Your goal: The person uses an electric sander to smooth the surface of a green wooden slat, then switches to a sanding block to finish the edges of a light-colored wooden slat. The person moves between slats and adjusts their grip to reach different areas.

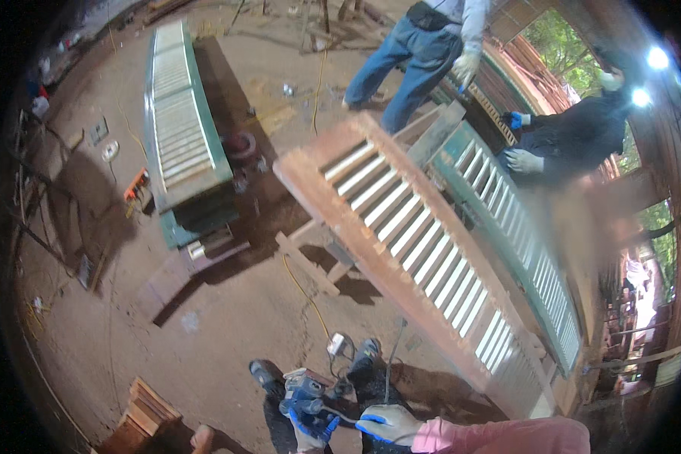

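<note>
My left hand (311,425), in a blue glove, grips a small grey and red power tool (303,383) low in front of me, just above my shoes (265,374). Close beside it, my right hand (387,424), in a white and blue glove with a pink sleeve, is closed around a thin dark cord (393,362) that runs up from the tool. A long reddish-brown louvred shutter (401,234) lies slanted on a trestle just beyond my hands.
A green louvred shutter (507,219) lies beside the brown one. More green shutters (180,125) are stacked at the left. Two people (420,49) (579,136) stand at the far end. A yellow cable (303,291) and a socket (337,344) lie on the dirt floor. Wood pieces (147,412) sit lower left.
</note>
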A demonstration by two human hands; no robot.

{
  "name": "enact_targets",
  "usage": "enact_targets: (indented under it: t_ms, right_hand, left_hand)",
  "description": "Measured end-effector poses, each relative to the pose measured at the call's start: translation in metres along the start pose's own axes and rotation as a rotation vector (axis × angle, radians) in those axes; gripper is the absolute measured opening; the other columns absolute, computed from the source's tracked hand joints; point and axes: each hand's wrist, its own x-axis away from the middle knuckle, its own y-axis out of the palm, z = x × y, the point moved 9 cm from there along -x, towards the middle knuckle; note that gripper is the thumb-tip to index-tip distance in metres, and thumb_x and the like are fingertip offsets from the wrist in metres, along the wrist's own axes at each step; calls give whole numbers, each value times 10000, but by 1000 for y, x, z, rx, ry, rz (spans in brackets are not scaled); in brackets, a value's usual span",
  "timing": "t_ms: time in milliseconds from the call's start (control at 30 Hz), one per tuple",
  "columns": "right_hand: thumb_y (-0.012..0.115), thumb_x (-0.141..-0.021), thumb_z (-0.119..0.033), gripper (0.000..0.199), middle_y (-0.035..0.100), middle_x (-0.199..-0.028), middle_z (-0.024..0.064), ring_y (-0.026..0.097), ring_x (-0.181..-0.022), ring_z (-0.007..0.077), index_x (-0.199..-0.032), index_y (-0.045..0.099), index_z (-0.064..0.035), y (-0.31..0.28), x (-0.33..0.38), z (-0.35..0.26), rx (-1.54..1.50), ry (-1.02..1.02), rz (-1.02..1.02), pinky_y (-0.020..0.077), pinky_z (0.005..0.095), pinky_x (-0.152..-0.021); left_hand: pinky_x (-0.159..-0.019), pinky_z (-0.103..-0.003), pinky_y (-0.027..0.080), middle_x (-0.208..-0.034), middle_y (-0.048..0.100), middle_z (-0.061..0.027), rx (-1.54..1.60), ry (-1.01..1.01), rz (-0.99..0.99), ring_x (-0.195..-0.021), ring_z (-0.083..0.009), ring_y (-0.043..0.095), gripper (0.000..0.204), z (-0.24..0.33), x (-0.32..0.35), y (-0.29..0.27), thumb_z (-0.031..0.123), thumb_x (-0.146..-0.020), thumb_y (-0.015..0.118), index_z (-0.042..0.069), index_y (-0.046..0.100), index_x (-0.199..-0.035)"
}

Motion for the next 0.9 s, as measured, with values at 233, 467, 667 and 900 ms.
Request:
enact_targets:
  t_ms: [233,467,667,900]
  right_hand:
    - [583,-1038,-421,353,678,-985,182,667,-948,419,-1033,667,-78,-18,17,-61,148,-44,68,514,500,-820]
    - [615,-1023,-371,314,652,-858,186,652,-838,439,-928,625,-72,-27,32,-82,47,-140,359,498,519,-704]
    - [607,-1026,-359,321,628,-834,178,646,-820,424,-900,606,-64,-24,54,-73,58,-164,447,493,523,-707]
    - [600,-1012,-364,334,642,-902,161,659,-874,418,-914,618,-45,-16,92,-51,29,-71,429,524,517,-753]
  left_hand:
    - [-1016,-462,566,-1226,688,-184,1140,-587,-97,-1133,-330,666,685,-20,-73,10,499,-919,742,-34,590,-1320]
    - [-841,-370,592,-1010,676,-121,1071,-864,-123,-883,-244,662,416,27,-128,63,333,-955,742,-21,623,-1138]
    - [-456,-256,403,-665,475,40,1093,-935,-174,-514,-83,445,319,-11,-141,45,385,-984,685,91,568,-939]
    - [-433,-217,382,-614,438,53,776,-811,-80,-483,-67,416,191,20,-54,-10,273,-1034,567,164,529,-882]
